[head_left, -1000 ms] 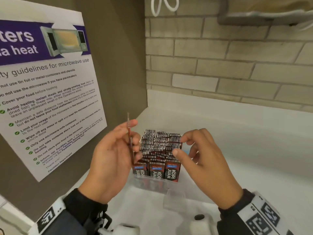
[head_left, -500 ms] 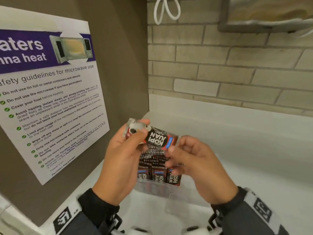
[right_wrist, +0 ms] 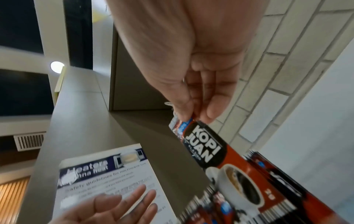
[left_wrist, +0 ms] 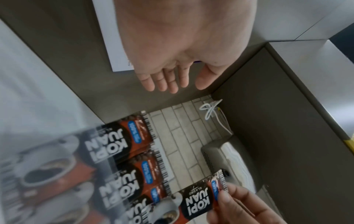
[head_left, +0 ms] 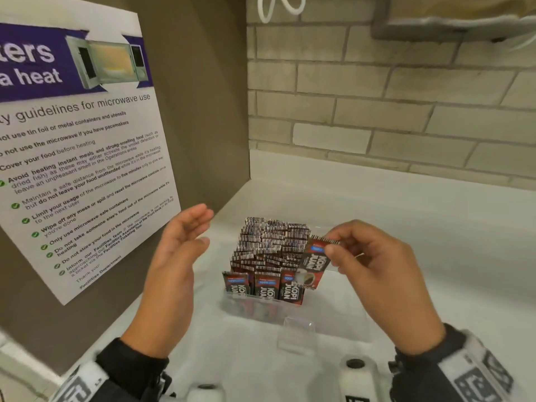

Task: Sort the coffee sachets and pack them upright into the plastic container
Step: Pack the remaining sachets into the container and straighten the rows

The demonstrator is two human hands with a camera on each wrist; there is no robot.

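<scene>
Nearest me, my right hand (head_left: 383, 282) pinched one loose coffee sachet (head_left: 314, 264) by its top edge between thumb and fingertips, holding it tilted at the near right corner of the packed sachets (head_left: 269, 250), its lower end against the front row. My left hand (head_left: 174, 256) hovered to the left of the pack with its fingers spread and relaxed, gripping nothing and clear of the sachets. The packed sachets stood upright in tight rows inside the clear plastic container (head_left: 249, 310), which sat on the white table (head_left: 420, 227) between my two hands. Farther off on the left, a microwave guidelines poster (head_left: 78, 140) was fixed to the brown side panel, and the brick wall (head_left: 391, 105) ran across the back.
</scene>
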